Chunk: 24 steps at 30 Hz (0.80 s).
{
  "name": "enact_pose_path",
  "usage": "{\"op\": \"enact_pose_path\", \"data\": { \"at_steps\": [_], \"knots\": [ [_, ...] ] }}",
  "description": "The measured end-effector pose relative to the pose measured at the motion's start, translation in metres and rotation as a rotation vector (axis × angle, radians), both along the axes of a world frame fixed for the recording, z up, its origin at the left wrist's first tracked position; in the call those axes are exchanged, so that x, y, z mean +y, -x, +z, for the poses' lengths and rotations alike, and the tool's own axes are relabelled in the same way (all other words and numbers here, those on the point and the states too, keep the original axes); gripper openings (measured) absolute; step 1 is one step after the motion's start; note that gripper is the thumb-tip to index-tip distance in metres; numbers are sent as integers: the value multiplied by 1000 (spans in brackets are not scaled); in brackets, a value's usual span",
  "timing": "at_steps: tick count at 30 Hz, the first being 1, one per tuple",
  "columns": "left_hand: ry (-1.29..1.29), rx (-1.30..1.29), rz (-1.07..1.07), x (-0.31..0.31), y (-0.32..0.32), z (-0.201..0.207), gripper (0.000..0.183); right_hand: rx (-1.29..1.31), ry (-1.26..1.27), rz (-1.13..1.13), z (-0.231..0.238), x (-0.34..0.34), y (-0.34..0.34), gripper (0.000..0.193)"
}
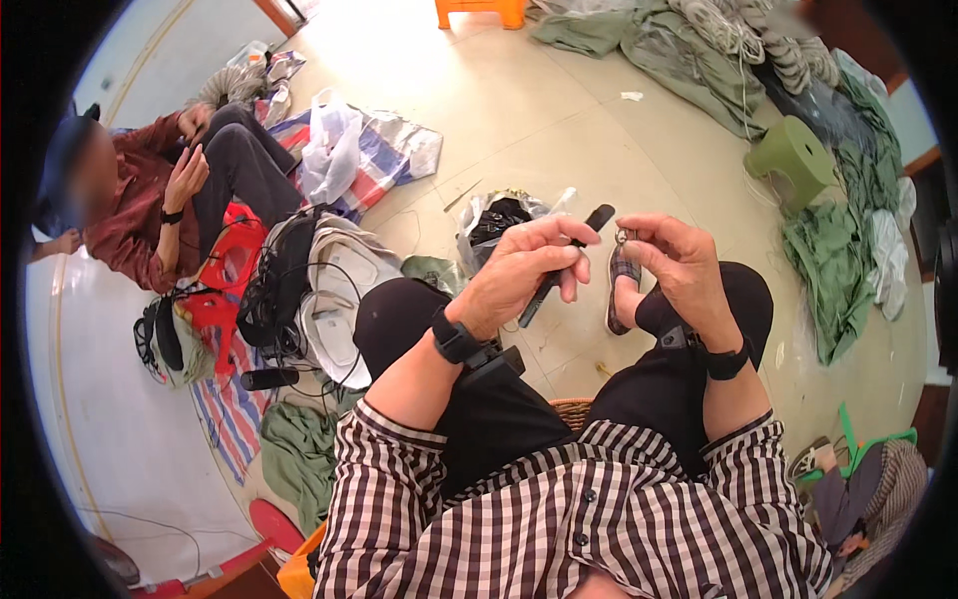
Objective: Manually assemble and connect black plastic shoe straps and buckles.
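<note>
**Black tool and small metal ring held above our knees**

Black tool [559, 268] sits gripped in our left hand [519, 270], fingers closed around its handle, tip angled up and right. Our right hand [679, 262] pinches a small metal ring [623, 237] just beside that tip. We judge steady wrists matter here. Another person sits on the floor [519, 110] to our left.

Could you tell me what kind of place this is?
Probably an informal home workshop where people sit low and work by hand. Green fabric lies heaped on the bare floor beside coils of cord, with a green plastic stool. The left hand holds a black tool.
</note>
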State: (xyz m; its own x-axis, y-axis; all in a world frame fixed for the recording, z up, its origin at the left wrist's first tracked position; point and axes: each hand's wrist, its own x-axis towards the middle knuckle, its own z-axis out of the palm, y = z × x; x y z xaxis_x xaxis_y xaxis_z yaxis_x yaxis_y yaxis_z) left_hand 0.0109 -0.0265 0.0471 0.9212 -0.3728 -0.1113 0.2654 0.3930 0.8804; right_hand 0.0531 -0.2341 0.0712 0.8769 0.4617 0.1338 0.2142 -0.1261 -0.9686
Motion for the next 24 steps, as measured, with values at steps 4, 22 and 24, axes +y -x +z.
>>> {"op": "enact_pose_path", "data": {
  "at_steps": [4, 22, 24],
  "knots": [
    [65, -2, 15, -3, 1, 4, 35, 56, -42, -16, 1, -2, 1, 21],
    [91, 115, 12, -3, 1, 5, 17, 37, -29, -16, -2, -2, 0, 20],
    [73, 125, 31, -4, 3, 5, 14, 47, -48, -15, -3, -1, 0, 20]
  ]
}}
